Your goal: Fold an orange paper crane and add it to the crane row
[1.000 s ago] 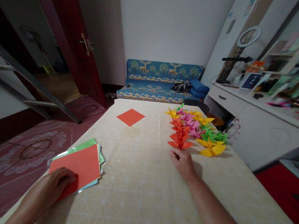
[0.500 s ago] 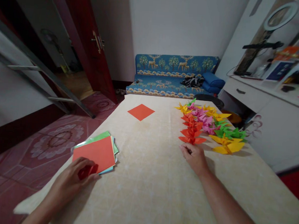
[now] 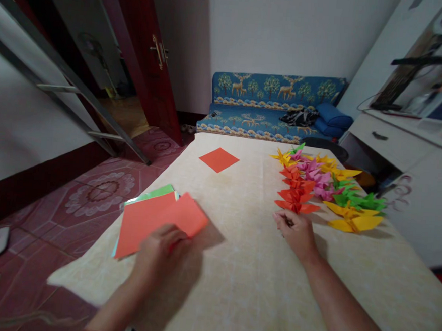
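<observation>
My left hand [image 3: 165, 250], blurred by motion, pinches an orange-red paper sheet [image 3: 192, 215] by its near edge. The sheet is raised and tilted, partly over the paper stack [image 3: 137, 220] at the left, and casts a shadow on the table. Another orange-red sheet tops the stack, with green and light blue edges showing below. My right hand [image 3: 294, 231] rests on the table with fingers curled and nothing visible in them. Just beyond it stands a row of red folded paper cranes [image 3: 297, 197]. A single orange-red square [image 3: 219, 160] lies flat farther back.
Yellow, pink and green paper cranes [image 3: 353, 217] crowd the right side of the cloth-covered table [image 3: 236, 277]. Behind the table is a blue patterned sofa [image 3: 254, 120]. A ladder [image 3: 67, 89] leans at the left near an open red door [image 3: 145, 54]. A white cabinet [image 3: 413, 174] stands right.
My left hand has lifted an orange-red sheet off the stack and moved it right. My right hand stays beside the red cranes. The view has shifted slightly.
</observation>
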`<state>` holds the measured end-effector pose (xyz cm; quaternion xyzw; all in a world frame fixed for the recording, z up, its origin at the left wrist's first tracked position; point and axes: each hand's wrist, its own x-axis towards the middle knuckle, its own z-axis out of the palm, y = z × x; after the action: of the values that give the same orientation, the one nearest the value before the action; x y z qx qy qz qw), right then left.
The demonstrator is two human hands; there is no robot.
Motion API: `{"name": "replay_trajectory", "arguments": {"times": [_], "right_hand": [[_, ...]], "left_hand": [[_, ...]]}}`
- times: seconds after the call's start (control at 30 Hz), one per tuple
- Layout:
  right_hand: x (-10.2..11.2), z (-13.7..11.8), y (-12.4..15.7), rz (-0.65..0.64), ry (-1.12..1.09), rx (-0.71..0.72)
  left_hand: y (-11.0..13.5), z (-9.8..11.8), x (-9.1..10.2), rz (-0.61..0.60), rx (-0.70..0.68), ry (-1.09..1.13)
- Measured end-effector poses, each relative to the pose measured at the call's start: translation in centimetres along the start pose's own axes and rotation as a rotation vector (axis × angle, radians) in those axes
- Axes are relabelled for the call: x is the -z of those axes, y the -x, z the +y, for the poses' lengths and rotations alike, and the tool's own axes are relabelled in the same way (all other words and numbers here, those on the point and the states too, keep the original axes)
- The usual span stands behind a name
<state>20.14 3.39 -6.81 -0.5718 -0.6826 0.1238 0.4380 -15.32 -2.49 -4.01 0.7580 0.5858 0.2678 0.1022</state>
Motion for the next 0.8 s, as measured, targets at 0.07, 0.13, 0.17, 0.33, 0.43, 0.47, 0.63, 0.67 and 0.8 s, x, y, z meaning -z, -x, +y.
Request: {"name": "replay_trajectory", "arguments": {"times": [0.07,0.13,0.17,0.33,0.43,0.47,0.63,0.67,0.8], "right_hand": [[-0.3,-1.6,0.5,-0.095,-0.064,0.050],[-0.6,-3.6,1.1,-0.295,-0.144,0.107],[-0.8,-4.5,1.5,-0.365,-0.163,0.121],[-1.5,-7.1,2.4,-0.508,-0.173,0.157],[-1.4,-7.8,2.5,-0.548,-0.135,0.173],[-1.4,-8.1,2.6,-0.568,-0.107,0.191],[-2.2,-10.1,3.4,-0.604,0.087,0.282],[-2.4,-10.4,3.6,-0.603,0.128,0.305],[-2.9,-10.5,3.7,-0.601,0.268,0.387]], "left_hand": [[-0.5,4.0,-2.7,-0.201,-0.134,0.107],[-1.5,6.9,-4.7,-0.247,-0.151,0.166],[-2.2,7.9,-5.4,-0.251,-0.151,0.182],[-4.6,8.7,-5.9,-0.209,-0.142,0.160],[-4.6,7.6,-5.8,-0.234,-0.130,0.203],[-4.5,7.1,-5.8,-0.230,-0.116,0.226],[-4.2,4.4,-4.8,-0.164,0.039,0.300],[-4.2,4.1,-4.5,-0.147,0.066,0.309],[-4.3,4.5,-3.0,-0.247,-0.056,0.343]]}}
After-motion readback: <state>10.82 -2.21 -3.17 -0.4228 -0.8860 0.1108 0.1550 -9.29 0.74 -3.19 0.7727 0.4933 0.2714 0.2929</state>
